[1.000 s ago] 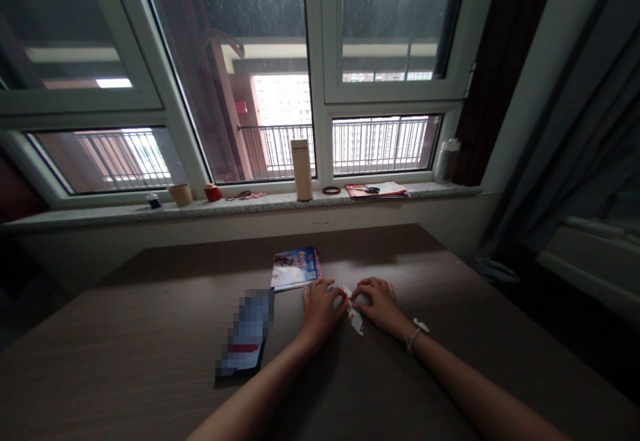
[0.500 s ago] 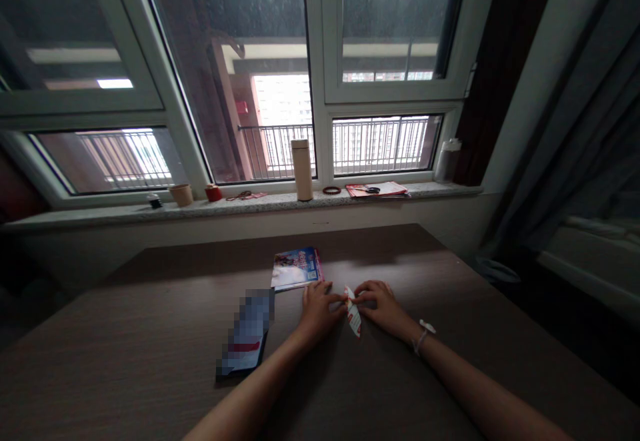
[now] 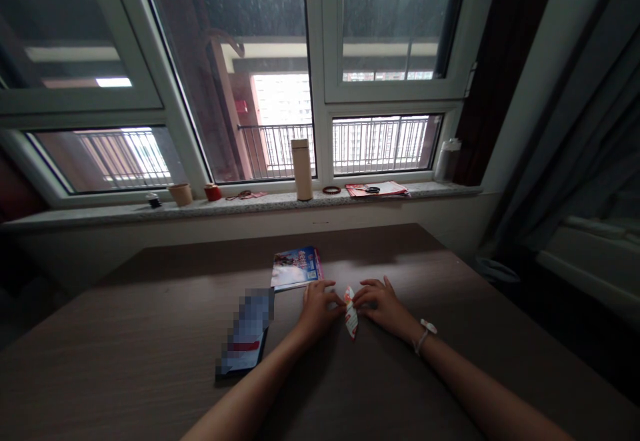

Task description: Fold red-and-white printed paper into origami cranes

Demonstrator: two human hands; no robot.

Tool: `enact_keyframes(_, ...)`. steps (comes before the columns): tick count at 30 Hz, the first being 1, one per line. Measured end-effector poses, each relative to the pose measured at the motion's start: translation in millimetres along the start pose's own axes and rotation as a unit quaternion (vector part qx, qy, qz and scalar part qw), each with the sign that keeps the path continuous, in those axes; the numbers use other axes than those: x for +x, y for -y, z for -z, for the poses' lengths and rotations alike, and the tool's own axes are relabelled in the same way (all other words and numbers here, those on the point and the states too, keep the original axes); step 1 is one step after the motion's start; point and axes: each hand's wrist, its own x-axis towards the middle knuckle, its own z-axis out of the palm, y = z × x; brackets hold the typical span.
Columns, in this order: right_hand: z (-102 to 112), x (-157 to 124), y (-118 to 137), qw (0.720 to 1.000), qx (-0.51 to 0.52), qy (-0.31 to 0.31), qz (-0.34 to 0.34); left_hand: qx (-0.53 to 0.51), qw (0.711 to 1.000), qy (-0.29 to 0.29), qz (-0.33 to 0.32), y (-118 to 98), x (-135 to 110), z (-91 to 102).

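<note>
Both my hands rest on the brown table (image 3: pixel 125 348), meeting over a small folded piece of white and red paper (image 3: pixel 351 316). My left hand (image 3: pixel 318 307) pinches the paper's left side with curled fingers. My right hand (image 3: pixel 383 304) presses its fingertips against the paper's right side. The paper stands narrow and pointed between the two hands, its lower tip toward me. A white bracelet (image 3: pixel 425 332) circles my right wrist.
A colourful booklet (image 3: pixel 297 268) lies just beyond my left hand. A dark phone (image 3: pixel 246 345) lies to its left. On the window sill (image 3: pixel 100 213) stand a beige flask (image 3: pixel 301 169), a cup (image 3: pixel 181 194), a red pot (image 3: pixel 213 192), red papers (image 3: pixel 375 190).
The paper has been folded narrower and now stands more upright between the hands. Both hands shifted slightly away from me; the fingers of the right hand stretched out a little.
</note>
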Motion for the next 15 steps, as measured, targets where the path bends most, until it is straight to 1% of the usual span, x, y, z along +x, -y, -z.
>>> enact_keyframes(4,0,0,-1,1.000,-0.003,0.002,-0.006,0.003,1.000,0.030,-0.009,4,1,5.1)
enact_keyframes(8,1,-1,2,1.000,-0.003,0.002,-0.017,0.003,0.999,0.048,-0.013,3,0,10.3)
enact_keyframes(15,-5,-4,6,0.999,-0.012,0.004,-0.034,-0.007,0.999,0.024,-0.041,1,-1,11.2)
